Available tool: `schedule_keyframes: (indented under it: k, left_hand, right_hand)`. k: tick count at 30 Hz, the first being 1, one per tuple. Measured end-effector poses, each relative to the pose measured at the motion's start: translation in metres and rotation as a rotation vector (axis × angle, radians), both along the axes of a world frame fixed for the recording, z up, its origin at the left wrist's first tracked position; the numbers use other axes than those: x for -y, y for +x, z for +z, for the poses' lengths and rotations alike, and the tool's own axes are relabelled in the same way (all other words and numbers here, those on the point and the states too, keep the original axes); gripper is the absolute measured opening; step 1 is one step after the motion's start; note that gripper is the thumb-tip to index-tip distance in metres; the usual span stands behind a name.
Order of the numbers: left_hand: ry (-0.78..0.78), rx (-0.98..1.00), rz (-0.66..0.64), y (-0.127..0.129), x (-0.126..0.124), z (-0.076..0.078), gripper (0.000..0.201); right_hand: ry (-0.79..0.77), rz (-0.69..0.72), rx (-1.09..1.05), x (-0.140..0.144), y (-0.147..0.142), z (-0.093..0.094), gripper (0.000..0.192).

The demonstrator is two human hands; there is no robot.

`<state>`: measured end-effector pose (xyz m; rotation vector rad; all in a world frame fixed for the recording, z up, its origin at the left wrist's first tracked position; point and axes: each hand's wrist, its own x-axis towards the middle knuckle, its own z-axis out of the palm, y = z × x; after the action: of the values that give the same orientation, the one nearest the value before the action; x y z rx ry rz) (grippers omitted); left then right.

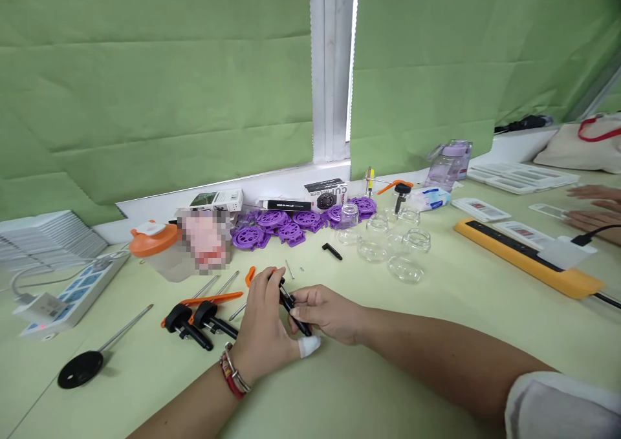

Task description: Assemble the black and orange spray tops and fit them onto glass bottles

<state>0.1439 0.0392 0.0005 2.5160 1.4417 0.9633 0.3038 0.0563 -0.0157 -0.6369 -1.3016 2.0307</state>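
My left hand [266, 326], with a white wrap on its thumb, is curled around the upper part of a slim black handle-like part [301, 325]. My right hand [327, 313] pinches that part lower down with thumb and fingers. A metal piece shows along the part; its top end is hidden by my left fingers. Left of my hands lie black round-headed pieces [206, 316] with stems, metal rods and orange levers [213, 299]. An orange tip [250, 276] shows behind my left hand. Beyond it lie a thin screw [290, 269] and a small angled black piece [332, 252].
Purple plastic discs [291, 229] and clear round jars [372, 248] stand farther back. An orange-lidded cup [158, 248], a white power strip [70, 297] and a black disc with rod [81, 368] are left. A yellow power strip [524, 258] and another person's hands [594, 209] are right.
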Motion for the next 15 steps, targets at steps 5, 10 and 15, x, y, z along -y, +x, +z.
schedule_keyframes:
  k: [5, 10, 15]
  left_hand:
    - [0.001, 0.034, -0.017, 0.001, 0.001, 0.003, 0.09]
    - [-0.056, 0.068, -0.012, 0.001, 0.001, 0.001, 0.087]
    - [-0.278, 0.154, -0.009, -0.002, 0.003, 0.013, 0.089]
  right_hand:
    - [-0.007, 0.026, -0.025, -0.002, 0.0, -0.003, 0.032]
    - [0.015, 0.021, 0.004, 0.0, -0.001, -0.001, 0.036]
    - [0.165, 0.09, 0.197, -0.016, 0.008, 0.004, 0.037]
